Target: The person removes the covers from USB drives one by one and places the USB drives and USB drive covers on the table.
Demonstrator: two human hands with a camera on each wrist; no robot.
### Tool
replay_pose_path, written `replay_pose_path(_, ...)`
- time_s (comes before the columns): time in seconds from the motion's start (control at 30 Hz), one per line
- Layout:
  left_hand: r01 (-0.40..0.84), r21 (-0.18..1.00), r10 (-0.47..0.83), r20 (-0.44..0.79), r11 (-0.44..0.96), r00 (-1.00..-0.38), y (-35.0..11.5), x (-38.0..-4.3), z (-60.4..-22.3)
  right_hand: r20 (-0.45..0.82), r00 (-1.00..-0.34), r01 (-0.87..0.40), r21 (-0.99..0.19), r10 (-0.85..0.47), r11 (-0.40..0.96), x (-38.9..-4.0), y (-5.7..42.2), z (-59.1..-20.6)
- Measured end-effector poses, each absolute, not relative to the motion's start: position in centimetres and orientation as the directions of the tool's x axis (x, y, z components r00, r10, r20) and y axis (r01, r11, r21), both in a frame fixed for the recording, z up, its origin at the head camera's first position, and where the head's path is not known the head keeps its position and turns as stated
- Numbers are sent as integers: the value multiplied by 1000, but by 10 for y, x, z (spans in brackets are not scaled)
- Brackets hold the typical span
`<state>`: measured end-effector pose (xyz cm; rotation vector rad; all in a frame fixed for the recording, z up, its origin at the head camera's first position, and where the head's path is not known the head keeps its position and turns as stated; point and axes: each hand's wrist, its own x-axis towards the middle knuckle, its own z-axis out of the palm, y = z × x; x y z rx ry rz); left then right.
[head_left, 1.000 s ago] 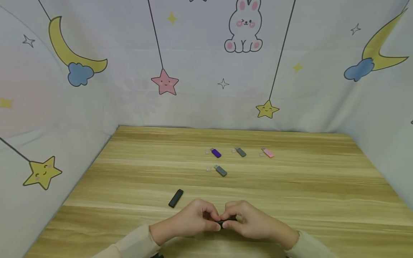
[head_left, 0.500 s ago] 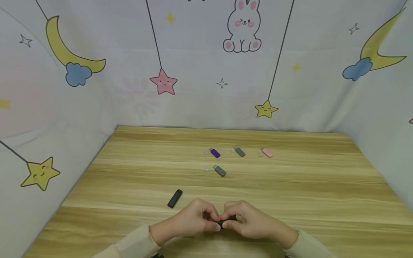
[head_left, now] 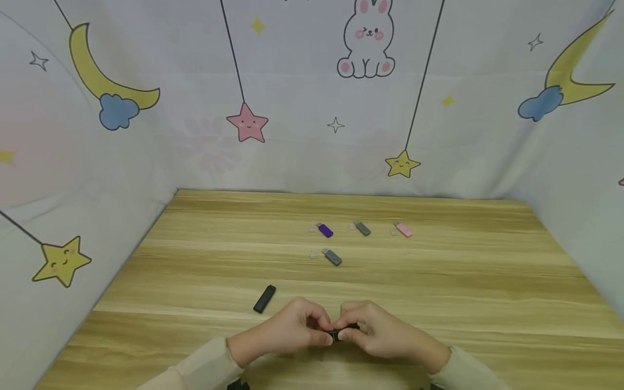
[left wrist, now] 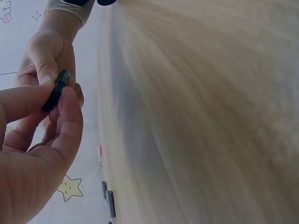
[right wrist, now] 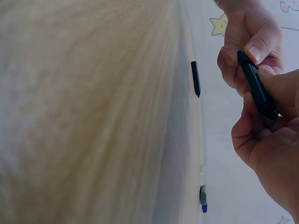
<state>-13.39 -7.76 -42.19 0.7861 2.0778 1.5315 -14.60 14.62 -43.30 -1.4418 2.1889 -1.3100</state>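
Both hands meet low over the wooden table (head_left: 439,281) near its front edge. Between them is a small black USB stick (head_left: 337,335), mostly hidden by fingers in the head view. My left hand (head_left: 319,331) pinches one end with thumb and fingers. My right hand (head_left: 352,331) pinches the other end. In the left wrist view the black stick (left wrist: 56,91) shows between my left hand (left wrist: 56,105) and the right hand (left wrist: 51,70). In the right wrist view the stick (right wrist: 256,84) runs from my right hand (right wrist: 271,107) to the left hand (right wrist: 250,51).
A second black stick (head_left: 265,298) lies left of the hands. Farther back lie a grey stick (head_left: 332,257), a purple stick (head_left: 325,231), another grey stick (head_left: 363,228) and a pink stick (head_left: 404,230), each with a clear cap beside it. Printed cloth walls enclose three sides.
The fingertips of both hands have shifted slightly on the black stick. The sticks on the table have stayed where they were.
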Motion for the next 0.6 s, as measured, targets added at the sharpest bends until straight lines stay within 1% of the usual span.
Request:
replay_pose_path(0.13,191,958,672,-3,216,-740,-79,-136,-422,287,-505,-635,-763,-814,125,-147,147,-434)
replay_pose_path(0.27,187,958,663,-3,215,-748,-79,-137,-420,284,-529,-636,-756,-800,152,-147,146,-433)
replay_pose_path(0.4,182,953,644,-17,241,-765,-78,-139,-417,281,-557,-649,-735,-781,198,-148,146,-430)
replay_pose_path(0.6,181,943,624,-34,278,-781,-78,-144,-412,279,-581,-648,-727,-764,227,-150,148,-422)
